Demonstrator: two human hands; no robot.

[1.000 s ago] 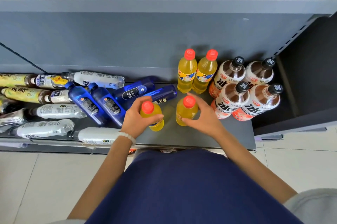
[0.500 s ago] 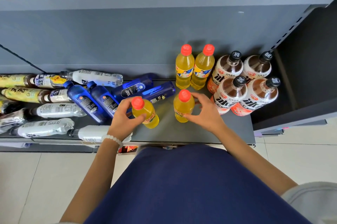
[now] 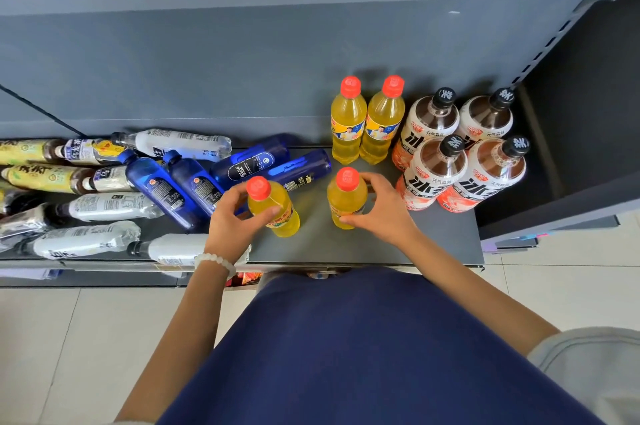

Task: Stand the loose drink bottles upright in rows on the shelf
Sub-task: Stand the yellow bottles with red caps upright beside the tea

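Matt grey metal shelf, glossy clear plastic orange bottles, glossy floor tiles

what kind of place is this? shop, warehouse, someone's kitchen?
Most likely a shop aisle or a mock-up of one. A grey metal shelf with a slotted upright holds many duplicate drinks: upright orange bottles, brown tea bottles, and blue bottles lying loose. Tiled floor below.

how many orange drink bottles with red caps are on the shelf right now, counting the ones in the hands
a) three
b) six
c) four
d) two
c) four: two stand at the back of the shelf, one beside the other, and each hand grips one more, the left hand its bottle, the right hand its bottle.
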